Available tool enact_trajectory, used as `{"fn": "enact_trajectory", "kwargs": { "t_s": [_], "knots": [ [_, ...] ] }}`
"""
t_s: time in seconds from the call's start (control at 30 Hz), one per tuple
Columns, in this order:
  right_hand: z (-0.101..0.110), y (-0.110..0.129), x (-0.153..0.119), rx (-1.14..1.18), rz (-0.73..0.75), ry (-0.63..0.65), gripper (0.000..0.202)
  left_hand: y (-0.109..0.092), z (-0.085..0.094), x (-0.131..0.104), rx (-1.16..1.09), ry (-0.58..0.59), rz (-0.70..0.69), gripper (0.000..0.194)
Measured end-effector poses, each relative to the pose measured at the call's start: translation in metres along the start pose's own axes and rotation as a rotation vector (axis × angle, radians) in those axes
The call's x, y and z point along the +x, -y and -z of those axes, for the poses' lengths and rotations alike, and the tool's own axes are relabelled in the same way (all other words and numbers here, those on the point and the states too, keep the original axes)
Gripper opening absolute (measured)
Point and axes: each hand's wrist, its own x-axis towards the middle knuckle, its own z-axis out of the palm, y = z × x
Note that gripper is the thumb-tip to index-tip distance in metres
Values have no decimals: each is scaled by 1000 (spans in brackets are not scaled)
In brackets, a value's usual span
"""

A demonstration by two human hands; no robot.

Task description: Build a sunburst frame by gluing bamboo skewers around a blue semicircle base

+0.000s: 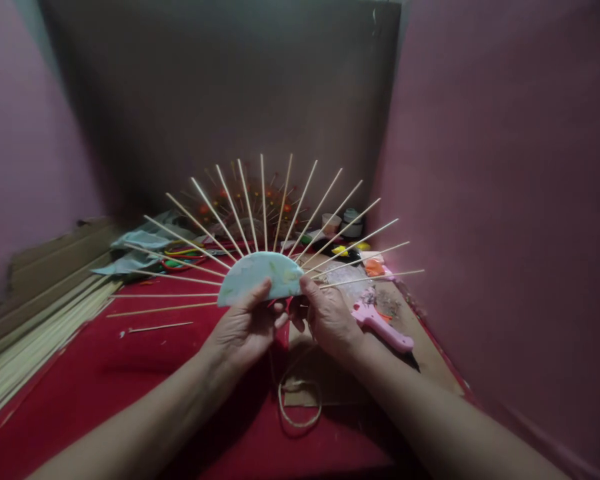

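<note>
A pale blue half-disc (pixel 257 272) with a faint floral pattern is held up in front of me. Several thin wooden sticks (pixel 264 203) fan out from its curved edge. My left hand (pixel 247 323) grips the lower left part, thumb on the front face and fingers curled beneath. At the lower right corner, my right hand (pixel 325 313) pinches the same half-disc between thumb and fingers. A looped cord (pixel 300 425) hangs or lies below the hands; its upper end is hard to follow. Something red shows between the hands, too small to name.
A pink glue gun (pixel 387 333) lies on cardboard (pixel 430 353) to the right. One loose stick (pixel 161 327) rests on the red cloth (pixel 145 360). Long pale strips (pixel 35 357) line the left edge. Behind stand a decorated stick fan (pixel 255 200) and small jars (pixel 353 223).
</note>
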Motion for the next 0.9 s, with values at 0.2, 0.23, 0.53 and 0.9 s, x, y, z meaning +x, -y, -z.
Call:
{"fn": "enact_trajectory", "kwargs": {
  "t_s": [0.2, 0.23, 0.53, 0.9],
  "knots": [
    [-5, 17, -10, -136, 79, -1, 21, -5, -6, 6, -202, -79, 92, 7],
    [-6, 19, -11, -165, 80, 29, 12, -6, -4, 6, -217, -77, 115, 9],
    [-9, 29, -16, -300, 170, 115, 22, -7, 8, 9, -245, -65, 175, 16],
    [-2, 10, -5, 77, 101, -199, 19, -12, 20, 17, -231, -26, -40, 9]
  ]
}}
